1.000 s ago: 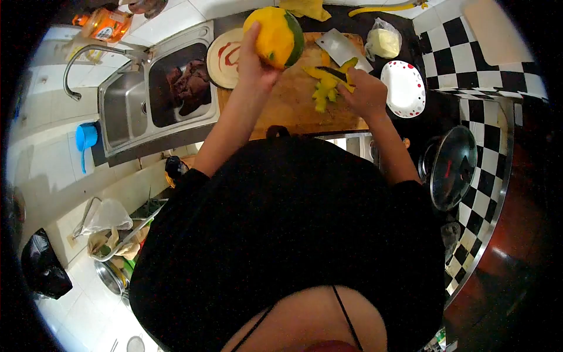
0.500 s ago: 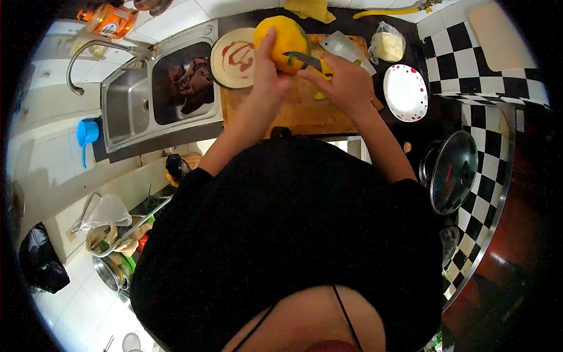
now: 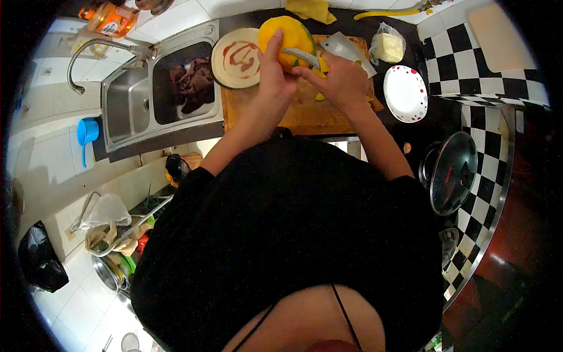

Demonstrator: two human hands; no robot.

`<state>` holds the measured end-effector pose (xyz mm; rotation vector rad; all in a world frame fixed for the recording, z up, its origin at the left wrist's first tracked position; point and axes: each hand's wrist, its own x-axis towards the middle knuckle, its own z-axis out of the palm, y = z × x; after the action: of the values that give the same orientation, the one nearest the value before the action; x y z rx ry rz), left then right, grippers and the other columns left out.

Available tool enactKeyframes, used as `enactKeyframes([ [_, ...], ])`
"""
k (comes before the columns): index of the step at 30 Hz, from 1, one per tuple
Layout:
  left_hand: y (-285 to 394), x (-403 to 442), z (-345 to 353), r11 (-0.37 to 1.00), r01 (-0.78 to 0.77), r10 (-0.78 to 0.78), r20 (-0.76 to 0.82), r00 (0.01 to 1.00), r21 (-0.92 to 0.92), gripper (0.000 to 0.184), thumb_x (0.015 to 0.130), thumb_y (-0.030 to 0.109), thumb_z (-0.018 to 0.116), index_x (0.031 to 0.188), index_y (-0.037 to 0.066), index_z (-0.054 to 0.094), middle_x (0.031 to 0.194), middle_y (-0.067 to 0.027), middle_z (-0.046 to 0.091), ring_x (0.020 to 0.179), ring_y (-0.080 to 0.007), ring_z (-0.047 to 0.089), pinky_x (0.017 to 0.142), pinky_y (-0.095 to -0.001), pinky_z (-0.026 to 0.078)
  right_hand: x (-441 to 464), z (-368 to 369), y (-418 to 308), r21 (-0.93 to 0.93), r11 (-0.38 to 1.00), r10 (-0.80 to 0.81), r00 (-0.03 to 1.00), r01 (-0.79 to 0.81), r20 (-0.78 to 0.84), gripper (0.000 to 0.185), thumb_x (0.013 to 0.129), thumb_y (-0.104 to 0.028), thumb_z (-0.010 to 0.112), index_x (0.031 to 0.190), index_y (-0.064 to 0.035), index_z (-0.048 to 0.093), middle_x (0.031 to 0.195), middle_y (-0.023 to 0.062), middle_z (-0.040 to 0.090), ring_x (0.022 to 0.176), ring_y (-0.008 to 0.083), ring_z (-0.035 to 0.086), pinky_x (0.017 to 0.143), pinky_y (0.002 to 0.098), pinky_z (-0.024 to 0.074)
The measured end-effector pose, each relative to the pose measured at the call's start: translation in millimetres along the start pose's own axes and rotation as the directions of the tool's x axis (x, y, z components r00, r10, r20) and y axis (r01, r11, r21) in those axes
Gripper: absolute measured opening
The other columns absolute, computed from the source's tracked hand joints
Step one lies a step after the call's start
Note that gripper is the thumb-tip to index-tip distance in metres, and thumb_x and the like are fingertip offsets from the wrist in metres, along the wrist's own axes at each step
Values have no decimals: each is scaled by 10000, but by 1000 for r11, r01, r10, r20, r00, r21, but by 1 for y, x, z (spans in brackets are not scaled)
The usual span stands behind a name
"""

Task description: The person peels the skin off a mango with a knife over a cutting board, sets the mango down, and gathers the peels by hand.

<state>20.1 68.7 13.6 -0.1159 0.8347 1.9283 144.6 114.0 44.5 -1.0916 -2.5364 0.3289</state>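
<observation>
A large, round yellow-orange fruit (image 3: pixel 286 34), partly peeled with green skin along its edge, is held above the wooden cutting board (image 3: pixel 311 114). I cannot tell its exact kind. My left hand (image 3: pixel 275 76) grips it from the left and below, thumb pressed on its face. In my right hand (image 3: pixel 341 82) is a small knife (image 3: pixel 304 57) with a yellow handle, its blade lying against the fruit's lower right side. Bits of yellow peel lie on the board under the right hand. A wide-bladed cleaver (image 3: pixel 347 48) rests on the board behind that hand, partly hidden.
Left of the fruit sits a round cream plate (image 3: pixel 220 66) with a reddish-brown pattern, beside a double steel sink (image 3: pixel 126 114) holding dark brown cloth (image 3: pixel 192 82). To the right are a dotted white plate (image 3: pixel 404 94), a bagged pale block (image 3: pixel 389 47) and a glass-lidded pan (image 3: pixel 454 173).
The fruit and both hands have shifted slightly to the right and down. The knife blade has tilted and now catches more light against the fruit.
</observation>
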Motion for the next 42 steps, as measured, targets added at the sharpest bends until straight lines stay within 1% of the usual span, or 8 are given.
enactKeyframes([
  [7,-1,2,0,1000,-16,17,21,1000,-23,407,842,326,589,1146,76,486,1068,-64,570,977,-230,557,846,-404,471,-2,5,1,2,1000,3,1000,-3,-26,615,684,-706,533,715,-96,609,531,93,555,501,269,572,462,382,429],
  [12,2,5,-3,1000,-1,2,28,1000,-23,410,848,333,576,1156,81,477,1085,-64,563,992,-232,549,855,-407,462,-3,10,7,14,1000,-5,991,7,-136,609,691,-688,552,671,-82,607,504,90,541,461,266,551,431,372,418],
  [19,2,3,-2,1000,-14,14,78,997,2,406,844,336,575,1160,99,477,1093,-55,560,1000,-230,543,848,-407,462,-5,7,6,10,1000,-22,993,24,-116,649,695,-706,529,618,-64,584,487,99,529,439,275,540,407,382,412],
  [24,2,5,-3,1000,-9,9,57,998,-3,417,844,340,573,1167,96,472,1100,-59,559,1009,-231,542,856,-411,459,-8,8,10,-38,993,115,993,-116,-11,656,700,-715,509,657,-65,591,541,111,558,508,278,571,451,381,428],
  [28,4,5,-4,999,-33,33,81,996,7,437,846,345,571,1176,81,463,1121,-73,555,1031,-242,539,887,-420,446,-14,-3,11,-91,989,119,993,-117,16,637,712,-700,512,704,-70,600,579,114,574,540,276,582,472,379,434],
  [30,3,8,-5,999,-35,35,83,996,-2,440,845,346,573,1177,77,463,1124,-76,555,1036,-245,538,895,-422,442,-15,2,15,-48,992,123,989,-120,77,717,688,-756,459,768,-57,600,597,161,598,553,331,608,475,455,467],
  [37,3,3,-2,999,-29,30,64,998,-16,439,843,336,582,1175,74,467,1118,-78,558,1035,-249,538,903,-425,436,-19,3,13,-49,993,106,994,-105,10,718,705,-747,447,749,-48,607,602,166,599,557,341,606,473,448,472],
  [42,2,1,0,1000,-27,27,42,999,-10,435,844,329,582,1174,70,465,1111,-80,558,1030,-249,538,899,-425,439,-18,-9,1,19,992,121,979,-126,164,718,714,-736,452,745,-42,630,644,171,606,624,342,614,533,449,479],
])
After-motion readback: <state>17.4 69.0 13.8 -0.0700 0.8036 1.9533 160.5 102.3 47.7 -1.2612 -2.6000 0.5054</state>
